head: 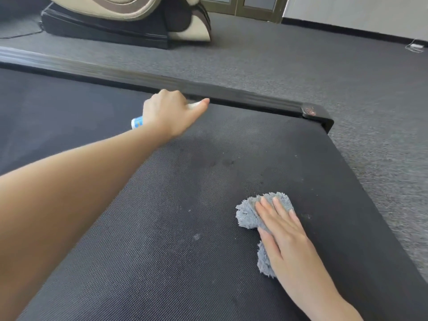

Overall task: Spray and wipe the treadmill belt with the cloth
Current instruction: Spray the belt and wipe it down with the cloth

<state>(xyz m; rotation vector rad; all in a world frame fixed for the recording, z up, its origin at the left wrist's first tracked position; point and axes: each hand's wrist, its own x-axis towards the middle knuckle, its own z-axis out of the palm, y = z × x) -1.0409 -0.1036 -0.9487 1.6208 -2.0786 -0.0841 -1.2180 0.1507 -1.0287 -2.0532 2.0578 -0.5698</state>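
Observation:
The black textured treadmill belt point(176, 228) fills the lower view, with faint dark damp spots near its middle. My left hand point(169, 112) reaches across the belt toward the far side rail and grips a small spray bottle point(137, 122); only its blue and white end and a bit of white top show. My right hand point(284, 237) lies flat with straight fingers on a fluffy grey cloth point(247, 216), pressing it onto the belt near the right end.
The treadmill's black side rail point(208, 91) runs along the far edge, ending in a corner cap point(317, 115). Grey carpet point(301, 66) surrounds it. A beige and black massage chair base point(129, 22) stands at the back left.

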